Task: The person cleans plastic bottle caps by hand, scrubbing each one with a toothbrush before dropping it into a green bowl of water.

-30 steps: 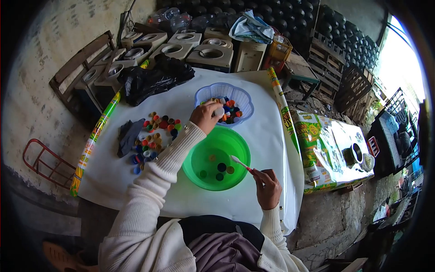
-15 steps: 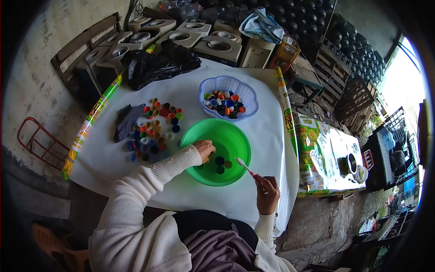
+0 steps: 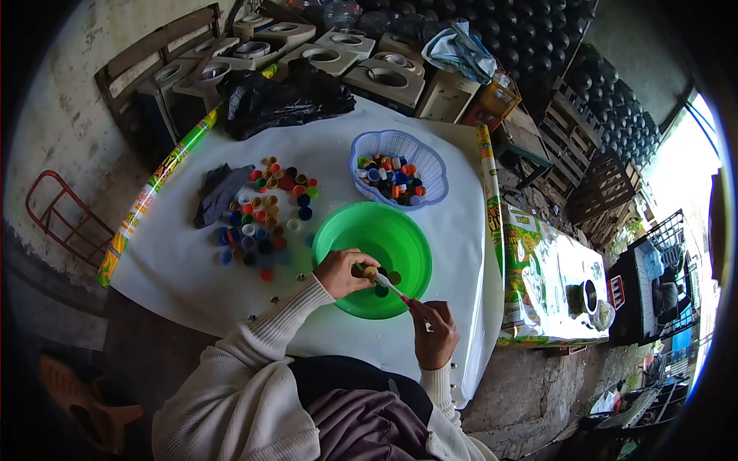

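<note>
Over the near part of a green basin [image 3: 415,238], my left hand [image 3: 344,274] pinches a gold-coloured bottle cap [image 3: 370,272]. My right hand [image 3: 435,332] grips the pink handle of a toothbrush [image 3: 390,286], its white head up against the cap. A few dark caps [image 3: 381,291] lie in the basin below, partly hidden by the brush and fingers. Left of the basin many loose bottle caps [image 3: 265,213] in several colours are spread on the white table cover [image 3: 173,246]. Behind it a light-blue plastic basket [image 3: 439,184] holds more caps.
A dark grey cloth [image 3: 221,197] lies left of the loose caps. At the table's back is a black plastic bag [image 3: 284,100]. Stove-like blocks with round openings [image 3: 323,58] stand behind. To the right is a second covered table [image 3: 550,276] with a metal pot [image 3: 589,296].
My left hand has risen from inside the basin with a gold cap in its fingers. The toothbrush has moved left to meet it. The view has shifted slightly.
</note>
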Demonstrator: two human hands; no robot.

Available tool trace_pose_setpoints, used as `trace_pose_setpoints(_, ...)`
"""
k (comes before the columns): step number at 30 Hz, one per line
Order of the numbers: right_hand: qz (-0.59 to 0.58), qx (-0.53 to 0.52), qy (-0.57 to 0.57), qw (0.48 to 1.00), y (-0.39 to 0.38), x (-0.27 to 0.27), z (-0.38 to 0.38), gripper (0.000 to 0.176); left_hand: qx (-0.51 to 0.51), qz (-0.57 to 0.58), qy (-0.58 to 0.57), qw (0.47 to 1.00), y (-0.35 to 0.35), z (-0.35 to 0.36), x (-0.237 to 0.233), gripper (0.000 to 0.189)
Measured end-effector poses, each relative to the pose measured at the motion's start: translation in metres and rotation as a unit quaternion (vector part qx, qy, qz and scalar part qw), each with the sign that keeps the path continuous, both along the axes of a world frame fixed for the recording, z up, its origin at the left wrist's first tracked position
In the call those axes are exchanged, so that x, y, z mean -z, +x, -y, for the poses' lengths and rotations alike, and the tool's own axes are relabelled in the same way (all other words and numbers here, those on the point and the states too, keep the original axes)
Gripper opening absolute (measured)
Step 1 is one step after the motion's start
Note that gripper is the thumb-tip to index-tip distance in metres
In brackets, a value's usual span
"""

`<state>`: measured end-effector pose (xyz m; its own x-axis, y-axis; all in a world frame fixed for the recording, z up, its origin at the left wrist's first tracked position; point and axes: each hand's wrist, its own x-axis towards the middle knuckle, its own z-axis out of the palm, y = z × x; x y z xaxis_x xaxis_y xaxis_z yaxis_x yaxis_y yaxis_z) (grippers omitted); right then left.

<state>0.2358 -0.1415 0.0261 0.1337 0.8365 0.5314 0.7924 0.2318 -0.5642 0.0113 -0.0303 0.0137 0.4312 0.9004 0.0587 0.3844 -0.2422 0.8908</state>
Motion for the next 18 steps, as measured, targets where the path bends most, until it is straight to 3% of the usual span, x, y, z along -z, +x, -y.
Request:
trace_pose_setpoints(3, 0.026, 0.043, -0.011, 0.999, -0.007, -0.002, -0.003, 0.019, -0.014, 0.034, -0.022, 0.999, -0.001, 0.005, -0.002, 0.037)
trace_pose_setpoints(7, 0.022, -0.025, -0.014, 0.999, -0.012, -0.008, -0.004, 0.016, -0.033, 0.048, -0.027, 0.998, -0.003, 0.006, -0.002, 0.037)
trace_pose_setpoints(10, 0.022, 0.034, -0.022, 0.999, -0.012, -0.013, -0.008, 0.015, -0.044, 0.072, -0.031, 0.996, -0.001, 0.006, 0.001, 0.034)
trace_pose_setpoints(13, 0.022, -0.029, -0.012, 0.999, -0.011, -0.011, -0.009, 0.014, -0.046, 0.09, -0.023, 0.995, -0.002, 0.003, 0.006, 0.03)
trace_pose_setpoints(18, 0.012, 0.006, -0.018, 1.0, -0.012, -0.012, -0.014, 0.013, -0.076, 0.096, 0.006, 0.992, -0.001, 0.003, 0.007, 0.026)
